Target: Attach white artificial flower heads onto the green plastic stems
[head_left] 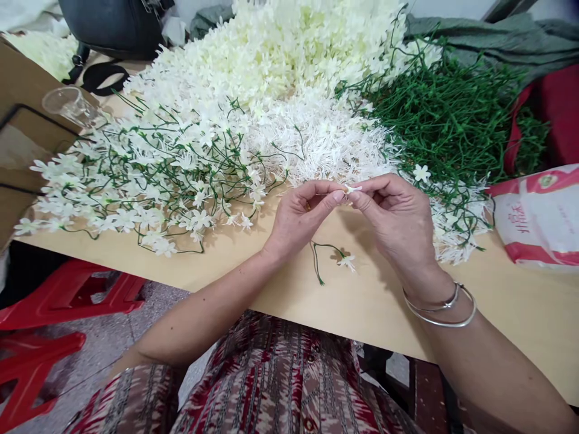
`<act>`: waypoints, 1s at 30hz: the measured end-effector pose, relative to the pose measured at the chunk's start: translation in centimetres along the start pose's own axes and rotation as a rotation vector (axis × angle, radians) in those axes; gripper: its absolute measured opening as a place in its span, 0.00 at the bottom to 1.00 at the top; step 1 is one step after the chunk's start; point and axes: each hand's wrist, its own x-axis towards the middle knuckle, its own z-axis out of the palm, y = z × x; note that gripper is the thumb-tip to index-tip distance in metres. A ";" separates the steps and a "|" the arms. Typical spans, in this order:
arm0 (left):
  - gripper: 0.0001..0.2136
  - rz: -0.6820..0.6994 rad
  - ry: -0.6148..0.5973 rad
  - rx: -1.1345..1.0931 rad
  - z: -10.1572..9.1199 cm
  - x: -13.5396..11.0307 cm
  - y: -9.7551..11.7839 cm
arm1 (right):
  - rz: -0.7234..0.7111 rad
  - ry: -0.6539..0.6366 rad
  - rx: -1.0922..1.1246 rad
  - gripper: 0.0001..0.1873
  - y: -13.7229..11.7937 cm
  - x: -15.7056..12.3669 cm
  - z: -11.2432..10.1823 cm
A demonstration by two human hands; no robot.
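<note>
My left hand [301, 217] and my right hand [398, 220] meet above the wooden table [362, 301], fingertips pinched together on a small white flower piece [353, 189]. A green stem sprig [323, 256] with one white blossom hangs below my left hand. Finished sprays of white flowers on green stems [136, 175] lie to the left. A heap of loose white blossoms [289, 78] fills the middle, and a pile of bare green stems [447, 114] lies at the right.
A clear plastic cup [70, 105] lies at the far left near a black bag [113, 27]. A red and white packet [540, 217] rests at the right edge. Red plastic stools [58, 301] stand below the table on the left.
</note>
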 end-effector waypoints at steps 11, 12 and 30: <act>0.09 -0.032 -0.004 0.154 -0.3 -1.9 2.8 | 0.052 -0.068 0.146 0.10 0.8 0.7 -0.3; 0.08 -0.009 -0.054 0.260 -0.8 -2.2 3.3 | 0.057 -0.075 0.150 0.10 1.0 0.8 -0.4; 0.08 0.352 -0.876 0.896 -4.3 -3.9 2.3 | 0.169 -0.199 0.193 0.17 0.5 1.8 -1.8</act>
